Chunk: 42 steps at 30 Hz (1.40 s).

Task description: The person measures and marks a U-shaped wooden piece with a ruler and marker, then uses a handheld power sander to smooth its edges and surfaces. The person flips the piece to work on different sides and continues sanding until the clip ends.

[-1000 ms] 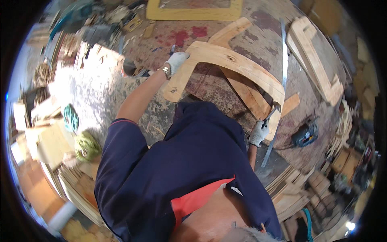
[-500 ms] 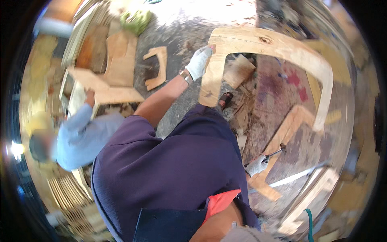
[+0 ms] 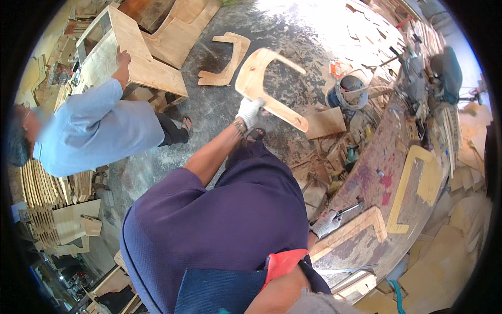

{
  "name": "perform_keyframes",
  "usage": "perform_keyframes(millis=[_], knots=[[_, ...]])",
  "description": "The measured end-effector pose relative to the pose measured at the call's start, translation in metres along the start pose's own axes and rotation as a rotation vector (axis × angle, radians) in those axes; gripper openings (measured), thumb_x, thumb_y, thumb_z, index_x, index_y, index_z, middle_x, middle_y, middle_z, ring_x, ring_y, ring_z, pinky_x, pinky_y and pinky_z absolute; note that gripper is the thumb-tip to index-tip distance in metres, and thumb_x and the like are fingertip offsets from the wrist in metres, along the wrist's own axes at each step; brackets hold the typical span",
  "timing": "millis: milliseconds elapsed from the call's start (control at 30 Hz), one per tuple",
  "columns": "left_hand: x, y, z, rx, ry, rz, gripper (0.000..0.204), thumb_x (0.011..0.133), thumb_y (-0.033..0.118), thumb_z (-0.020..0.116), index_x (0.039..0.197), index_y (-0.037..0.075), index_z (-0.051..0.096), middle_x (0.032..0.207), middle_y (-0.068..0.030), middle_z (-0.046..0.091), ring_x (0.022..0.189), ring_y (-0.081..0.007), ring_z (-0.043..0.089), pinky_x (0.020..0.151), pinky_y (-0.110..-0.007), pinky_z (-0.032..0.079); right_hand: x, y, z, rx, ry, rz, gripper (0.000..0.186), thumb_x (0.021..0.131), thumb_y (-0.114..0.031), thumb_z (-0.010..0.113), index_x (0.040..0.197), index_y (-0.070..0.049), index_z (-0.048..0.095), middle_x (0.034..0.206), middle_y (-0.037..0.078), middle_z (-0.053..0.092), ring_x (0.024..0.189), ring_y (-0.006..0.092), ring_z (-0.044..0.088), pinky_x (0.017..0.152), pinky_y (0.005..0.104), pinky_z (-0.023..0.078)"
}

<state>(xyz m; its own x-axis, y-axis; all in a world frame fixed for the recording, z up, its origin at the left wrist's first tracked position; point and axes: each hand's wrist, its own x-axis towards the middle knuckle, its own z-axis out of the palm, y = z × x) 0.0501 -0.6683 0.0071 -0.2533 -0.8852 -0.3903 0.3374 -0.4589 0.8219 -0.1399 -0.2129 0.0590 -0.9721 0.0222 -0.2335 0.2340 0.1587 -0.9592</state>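
My left hand point(image 3: 251, 111), in a white knit glove, grips the lower arm of a C-shaped wooden frame piece point(image 3: 252, 78). The piece hangs in the air over the floor, its opening facing right. Low on the right, my right hand point(image 3: 327, 224), also gloved, is closed round the handle of a hammer point(image 3: 349, 208). The hammer's dark head points away from me, above the workbench point(image 3: 361, 201). Beside that hand, an angled wooden piece point(image 3: 374, 220) lies on the bench, its near end partly hidden by my hand and body.
Another C-shaped piece point(image 3: 230, 57) lies on the floor ahead. To the left, a person in a blue shirt point(image 3: 99, 128) bends beside a plywood box point(image 3: 123, 47). A bucket point(image 3: 348, 91) and wood scraps point(image 3: 319, 178) crowd the bench's left side. A yellowish frame piece point(image 3: 402, 193) lies on the bench.
The view has turned left. My left hand has swung the C-shaped piece off from over the bench to above the floor. The hammer stays in my right hand.
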Motion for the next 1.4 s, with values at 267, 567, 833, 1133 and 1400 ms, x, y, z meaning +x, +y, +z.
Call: perform_keyframes(millis=[267,567,833,1133,1400], knots=[[0.054,0.039,-0.147,-0.148,0.112,-0.098,0.030,0.098,-0.002,0.065,0.126,0.006,0.061,0.105,-0.0073,0.071,0.087,-0.0222,0.074,0.061,-0.035,0.061,-0.061,-0.024,0.123,-0.111,-0.106,0.123,0.013,0.100,-0.017,0.067,0.097,-0.007,0.059,0.069,-0.004,0.048,0.053,0.0058,0.041,0.046,0.0256,0.032],[0.084,0.038,-0.172,-0.060,0.430,-0.022,0.027,0.095,-0.002,0.063,0.121,0.003,0.063,0.113,-0.0090,0.073,0.092,-0.0262,0.075,0.074,-0.040,0.061,-0.070,-0.037,0.175,-0.442,-0.361,-0.015,0.010,0.100,-0.009,0.064,0.099,0.001,0.063,0.081,0.000,0.057,0.071,0.0096,0.050,0.063,0.0278,0.042],[0.152,0.092,-0.198,1.066,0.808,0.437,0.020,0.093,0.010,0.069,0.113,0.007,0.067,0.096,-0.0258,0.076,0.094,-0.0466,0.074,0.078,-0.055,0.056,-0.068,-0.064,0.193,-0.594,-0.432,-0.080,0.012,0.102,-0.009,0.065,0.098,0.003,0.064,0.084,0.001,0.060,0.077,0.0128,0.053,0.072,0.0311,0.047],[0.240,0.156,-0.243,1.627,0.538,0.636,0.025,0.092,0.018,0.074,0.116,0.017,0.066,0.095,-0.0156,0.078,0.079,-0.0407,0.076,0.063,-0.051,0.059,-0.091,-0.096,0.201,-0.637,-0.351,-0.197,0.018,0.103,-0.013,0.067,0.097,0.004,0.066,0.083,0.002,0.064,0.080,0.0116,0.054,0.074,0.0306,0.047],[0.293,0.105,-0.276,1.640,0.202,0.322,0.065,0.088,0.033,0.079,0.143,0.006,0.058,0.150,-0.0237,0.061,0.143,-0.0386,0.054,0.121,-0.048,0.043,-0.092,-0.082,0.190,-0.588,-0.209,-0.180,0.017,0.102,-0.014,0.070,0.102,0.004,0.070,0.081,-0.001,0.065,0.076,0.0088,0.055,0.068,0.0284,0.047]])
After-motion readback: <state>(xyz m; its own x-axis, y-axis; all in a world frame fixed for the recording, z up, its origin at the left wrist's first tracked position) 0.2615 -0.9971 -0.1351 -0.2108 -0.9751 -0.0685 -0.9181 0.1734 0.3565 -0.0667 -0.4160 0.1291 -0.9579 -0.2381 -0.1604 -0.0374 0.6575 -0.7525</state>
